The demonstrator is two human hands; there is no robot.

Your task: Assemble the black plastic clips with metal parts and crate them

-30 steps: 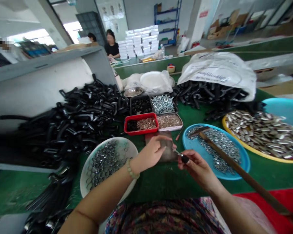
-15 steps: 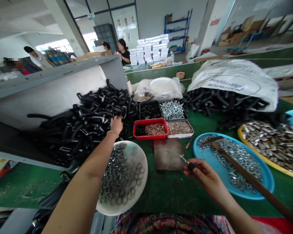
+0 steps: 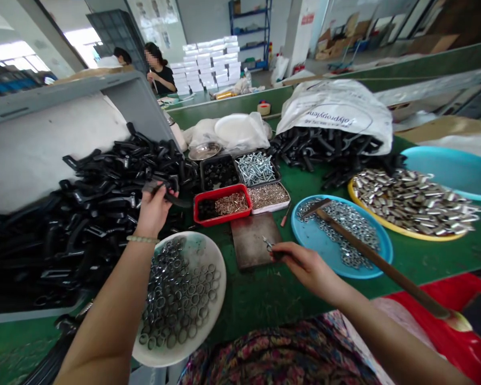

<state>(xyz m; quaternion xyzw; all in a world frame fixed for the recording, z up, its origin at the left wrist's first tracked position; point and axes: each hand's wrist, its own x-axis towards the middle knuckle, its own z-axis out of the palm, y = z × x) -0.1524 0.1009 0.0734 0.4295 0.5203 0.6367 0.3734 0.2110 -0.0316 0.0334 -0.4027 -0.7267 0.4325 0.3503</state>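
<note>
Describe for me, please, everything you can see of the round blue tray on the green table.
The round blue tray looks like shallow plastic with a smooth raised rim. It lies flat on the green table, right of the brown metal plate. Many small silver metal rings are spread across it. A long wooden stick with a dark crosspiece at its upper end lies across it and passes over the rim. The person's right hand is close to the lower rim; contact cannot be told.
</note>
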